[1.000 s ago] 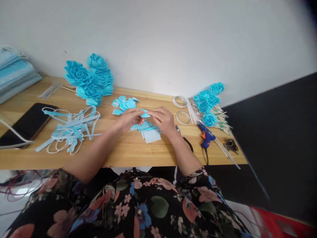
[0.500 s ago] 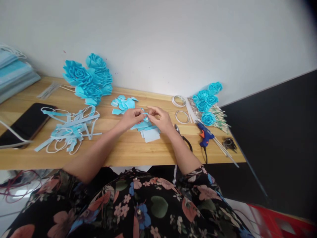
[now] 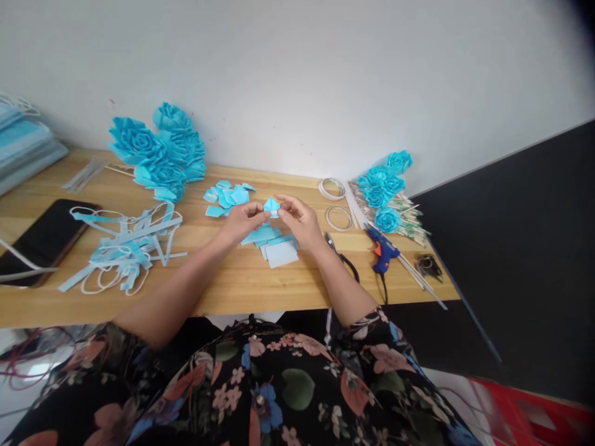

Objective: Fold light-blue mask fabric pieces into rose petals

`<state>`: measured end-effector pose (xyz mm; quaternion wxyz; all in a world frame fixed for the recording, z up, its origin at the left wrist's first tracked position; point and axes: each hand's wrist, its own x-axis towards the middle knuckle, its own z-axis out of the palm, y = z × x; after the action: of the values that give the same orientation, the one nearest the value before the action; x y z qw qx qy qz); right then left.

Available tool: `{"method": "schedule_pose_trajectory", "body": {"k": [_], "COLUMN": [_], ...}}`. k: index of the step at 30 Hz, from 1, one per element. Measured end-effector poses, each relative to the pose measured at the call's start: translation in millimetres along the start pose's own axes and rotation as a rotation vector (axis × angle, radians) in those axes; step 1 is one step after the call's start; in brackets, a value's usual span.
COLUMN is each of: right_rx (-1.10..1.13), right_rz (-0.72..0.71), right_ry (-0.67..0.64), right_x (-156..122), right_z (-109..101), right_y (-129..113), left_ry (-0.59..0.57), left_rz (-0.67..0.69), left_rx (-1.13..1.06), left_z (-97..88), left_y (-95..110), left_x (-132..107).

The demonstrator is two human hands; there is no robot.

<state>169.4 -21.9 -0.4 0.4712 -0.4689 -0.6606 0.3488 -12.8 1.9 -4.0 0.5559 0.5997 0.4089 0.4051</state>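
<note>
Between both hands is a small folded blue petal point(image 3: 271, 206), pointed at the top with a white strip low on it. My left hand point(image 3: 244, 220) pinches its left side. My right hand point(image 3: 300, 220) pinches the right side, thumb in front. Just below the hands lie blue and white cut squares point(image 3: 281, 254) in a loose stack, partly hidden by my fingers. Beyond my left hand rests a pile of folded blue petals point(image 3: 232, 196).
Blue flowers stand at the back left point(image 3: 160, 152) and right point(image 3: 381, 183). On the left are cut strips with ear loops point(image 3: 130, 244) and a phone point(image 3: 46, 238). Tape rolls point(image 3: 332, 189), scissors point(image 3: 341, 255) and a blue glue gun point(image 3: 382, 249) lie to the right.
The piece between my fingers was seen almost edge-on and now shows its flat, pointed face. My hands stay close together at nearly the same spot; the view has shifted slightly.
</note>
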Motion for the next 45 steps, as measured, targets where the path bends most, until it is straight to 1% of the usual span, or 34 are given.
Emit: {"method": "schedule_pose_trajectory", "body": {"k": [5,13,16,18,21,23,25,27,29,31,33,36,40,45], "right_rx": [0.017,-0.038,-0.059,-0.059,-0.082,-0.166,-0.301,-0.457,-0.605,-0.792,-0.908,-0.975,-1.054,-1.143], "right_rz": [0.017,-0.008,-0.004,-0.007,-0.019,-0.042,-0.046,-0.006,0.070,0.148,0.202,0.227,0.200,0.173], "right_ry": [-0.016,-0.020,0.000,0.083,0.253,0.288,0.262,0.204,0.132,0.088,0.039,0.026,0.062,0.072], "right_x": [0.1,0.9,3.1,6.3,8.2,3.3,-8.4,-26.0,-47.4,-69.0,-87.1,-102.2,-103.0,-101.0], "right_z": [-1.3,3.2,-0.9,-10.3,-35.9,-57.2,-77.8,-94.7,-106.2,-111.8,-111.7,-104.2,-93.7,-91.3], "right_y": [-3.9,5.1,4.2,-0.7,-16.4,-29.0,-37.4,-37.3,-28.6,-15.5,-3.1,7.0,7.8,10.9], "left_ry": [0.007,-0.002,0.024,0.052,0.063,0.046,0.037,0.043,0.051,0.055,0.056,0.050,0.047,0.047], "left_rz": [0.011,0.082,0.080,0.067,0.056,0.062,0.073,0.080,0.078,0.071,0.070,0.079,0.081,0.082], "left_rx": [-0.008,0.078,0.082,0.091,0.095,0.080,0.062,0.042,0.022,0.012,0.013,0.014,0.017,0.012], "left_z": [-1.2,1.7,1.7,1.4,0.8,0.4,0.0,-0.1,0.1,0.8,1.7,2.9,2.6,1.5], "left_y": [1.4,-0.7,-0.7,-0.8,-1.5,-2.6,-3.9,-4.7,-4.4,-3.1,-1.3,0.4,0.2,2.4], "left_x": [0.2,0.0,-0.7,-0.8,-0.3,0.3,0.7,0.8,0.6,0.1,-0.4,-0.9,-0.6,-1.6]}}
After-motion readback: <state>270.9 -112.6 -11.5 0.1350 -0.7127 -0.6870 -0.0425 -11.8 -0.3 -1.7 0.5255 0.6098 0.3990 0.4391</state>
